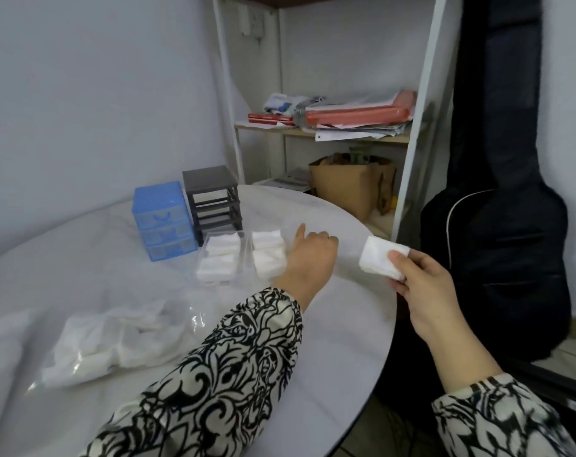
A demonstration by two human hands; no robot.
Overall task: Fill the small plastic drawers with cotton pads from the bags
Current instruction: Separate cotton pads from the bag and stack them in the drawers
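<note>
Cotton pads [384, 260] sit pinched as a stack in the right hand [422, 282], off the counter's [329, 324] edge. Left hand [308, 255], fingers curled, steadies a clear drawer [269, 255] already packed. Filling step; next, the stack needs an emptier drawer.

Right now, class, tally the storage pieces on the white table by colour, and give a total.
Blue drawer unit: 1
Dark grey drawer frame, its drawers out: 1
Clear loose drawers holding cotton pads: 2
Total: 4
</note>
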